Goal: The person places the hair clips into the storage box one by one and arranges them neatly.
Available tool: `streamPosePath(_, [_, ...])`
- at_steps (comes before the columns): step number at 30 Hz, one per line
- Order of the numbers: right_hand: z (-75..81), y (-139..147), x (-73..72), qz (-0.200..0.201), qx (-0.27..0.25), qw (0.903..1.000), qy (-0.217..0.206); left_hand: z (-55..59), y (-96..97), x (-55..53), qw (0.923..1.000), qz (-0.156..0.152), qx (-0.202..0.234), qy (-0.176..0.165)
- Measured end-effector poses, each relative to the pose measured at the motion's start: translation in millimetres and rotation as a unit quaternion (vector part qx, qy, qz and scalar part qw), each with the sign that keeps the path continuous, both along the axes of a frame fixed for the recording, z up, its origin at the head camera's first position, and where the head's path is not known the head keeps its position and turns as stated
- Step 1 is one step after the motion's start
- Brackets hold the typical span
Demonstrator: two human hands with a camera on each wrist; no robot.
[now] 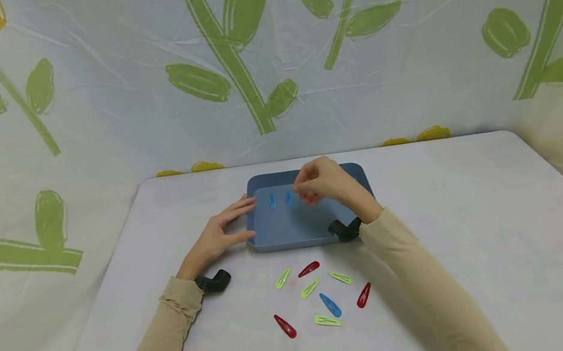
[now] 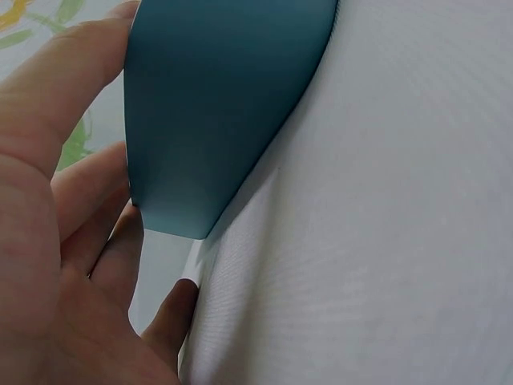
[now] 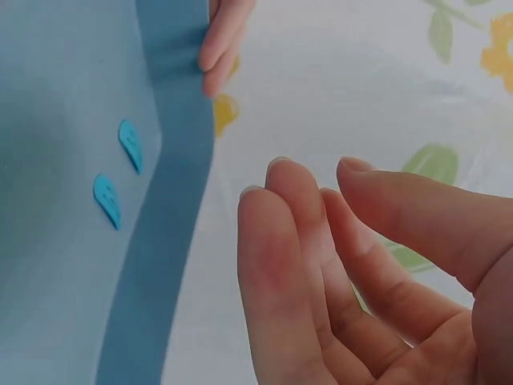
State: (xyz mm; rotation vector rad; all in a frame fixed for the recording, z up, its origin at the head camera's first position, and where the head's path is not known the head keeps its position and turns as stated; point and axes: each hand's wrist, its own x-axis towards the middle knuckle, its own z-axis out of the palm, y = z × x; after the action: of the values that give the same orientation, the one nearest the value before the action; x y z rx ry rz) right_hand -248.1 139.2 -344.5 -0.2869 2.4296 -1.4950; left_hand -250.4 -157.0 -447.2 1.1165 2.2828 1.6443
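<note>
On the left, a white sheet with green leaves and yellow flowers (image 1: 106, 62) hangs behind a white table with round corners (image 1: 486, 230). A tan sleeve (image 1: 159, 345) comes in low, with a small black wrist thing (image 1: 214, 281) at its end. The left hand (image 1: 219, 233) touches the left side of a flat blue-grey tray with a raised rim (image 1: 280, 241). Its fingers are quite straight, and its thumb is spread apart from them.

Next, on the table nearer the person, lies a shiny red teardrop-shaped hair clip (image 1: 284, 326). Above it, close to the tray, is a slim lime-green hair clip (image 1: 282, 278). Inside the tray, two bright blue hair clips (image 1: 272, 202) lie side by side (they look like little raindrops). Back on the table come another green clip (image 1: 310, 288), another red clip (image 1: 309, 268), a third green clip (image 1: 327, 320) and a lone blue clip (image 1: 330, 304).

The right hand (image 1: 322, 181) is over the tray, near the right-hand one of the pair. Its fingers bend softly, and the thumb tip is apart from them. Then come the last green clip (image 1: 340, 278) and the last red clip (image 1: 364, 295).
</note>
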Motion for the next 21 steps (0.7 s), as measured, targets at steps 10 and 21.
streamPosePath(10, [14.0, 5, 36.3, 0.037, 0.057, 0.9953, 0.070, -19.1, -6.3, -12.8, 1.0000, -0.002, 0.001, -0.004])
streamPosePath(21, [6.3, 11, 86.2, 0.074, 0.099, 0.9844, 0.125, -13.6, -4.3, -8.0, 0.9999, 0.002, -0.002, -0.010])
